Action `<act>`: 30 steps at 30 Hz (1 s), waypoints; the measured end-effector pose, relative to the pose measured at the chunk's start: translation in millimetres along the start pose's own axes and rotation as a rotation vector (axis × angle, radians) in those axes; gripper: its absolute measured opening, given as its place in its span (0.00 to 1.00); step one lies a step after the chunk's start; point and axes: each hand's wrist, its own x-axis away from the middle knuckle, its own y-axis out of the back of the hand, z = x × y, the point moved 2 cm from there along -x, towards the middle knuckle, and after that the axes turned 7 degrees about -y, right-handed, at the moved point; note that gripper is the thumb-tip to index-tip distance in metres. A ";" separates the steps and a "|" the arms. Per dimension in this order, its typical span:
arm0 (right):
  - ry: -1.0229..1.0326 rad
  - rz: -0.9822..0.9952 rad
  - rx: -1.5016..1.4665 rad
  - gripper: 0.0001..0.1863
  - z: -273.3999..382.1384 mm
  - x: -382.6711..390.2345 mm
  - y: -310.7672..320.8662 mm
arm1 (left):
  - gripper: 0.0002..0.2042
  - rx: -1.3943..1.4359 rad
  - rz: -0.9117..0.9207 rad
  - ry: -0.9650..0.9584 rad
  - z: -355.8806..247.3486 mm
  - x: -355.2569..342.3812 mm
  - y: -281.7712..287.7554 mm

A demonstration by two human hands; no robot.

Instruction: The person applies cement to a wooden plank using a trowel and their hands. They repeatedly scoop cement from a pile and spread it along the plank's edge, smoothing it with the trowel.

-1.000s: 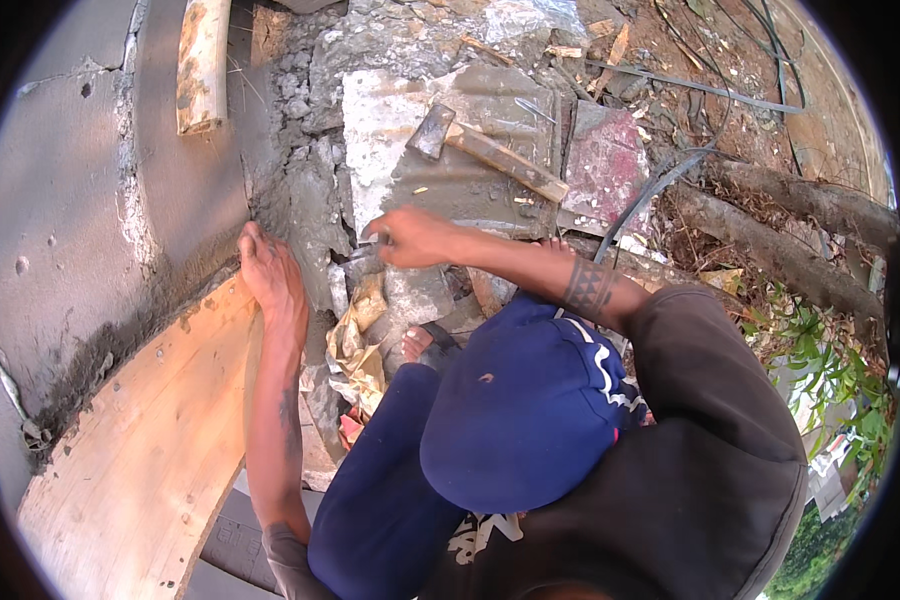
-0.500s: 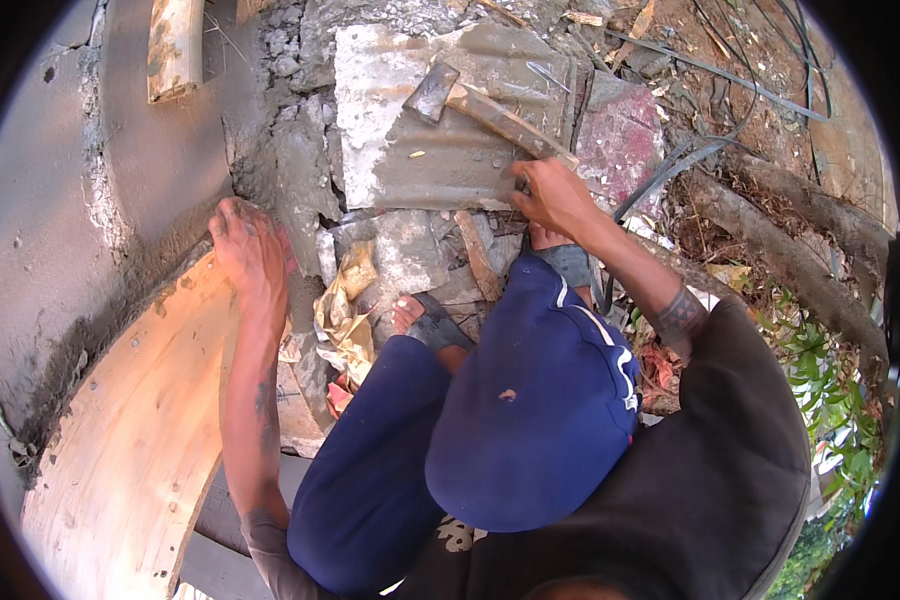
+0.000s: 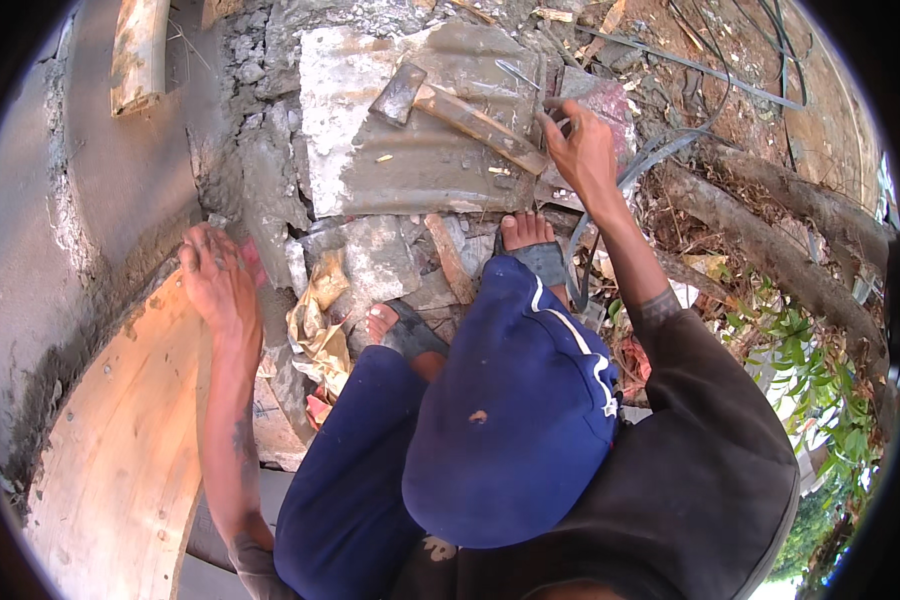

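Note:
My left hand (image 3: pixel 220 280) grips the far end of a long plywood board (image 3: pixel 120 430), which lies along the grey concrete. Some reddish material shows beside that hand. My right hand (image 3: pixel 587 150) is raised beyond the end of a hammer's wooden handle (image 3: pixel 485 130), with thumb and fingers pinched together; whatever they may hold is too small to make out. The hammer rests untouched, its dark metal head (image 3: pixel 398 95) to the left, on a corrugated sheet (image 3: pixel 430 180) smeared with grey mortar.
Wet-looking concrete (image 3: pixel 135 180) runs along the left, with a timber piece (image 3: pixel 138 60) on it. Crumpled brown paper (image 3: pixel 320 315) lies near my feet. Grey strapping (image 3: pixel 660 150), thick roots (image 3: pixel 760 230) and green leaves (image 3: pixel 820 400) are at the right.
My right hand has lifted from near the hammer handle's end and moved away to the right. My left hand stays at the board's end. The whole view has shifted slightly.

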 end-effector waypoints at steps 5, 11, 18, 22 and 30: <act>-0.040 0.073 0.091 0.17 10.8 -48.0 -25.4 | 0.07 -0.681 -0.028 0.056 15.8 -6.6 4.9; 0.043 0.110 0.247 0.13 -3.6 -63.4 -31.3 | 0.10 0.247 -0.047 0.014 22.7 -21.4 30.9; 0.203 0.121 -0.021 0.11 18.1 -63.3 -50.2 | 0.25 0.826 -0.177 -0.030 31.9 64.7 82.7; 0.306 0.591 -0.364 0.12 134.9 -18.9 -85.4 | 0.27 1.532 -0.039 -0.164 2.1 111.8 72.2; 0.687 0.891 -0.482 0.13 291.5 16.9 -186.9 | 0.20 2.451 -0.033 1.557 -53.9 273.7 8.1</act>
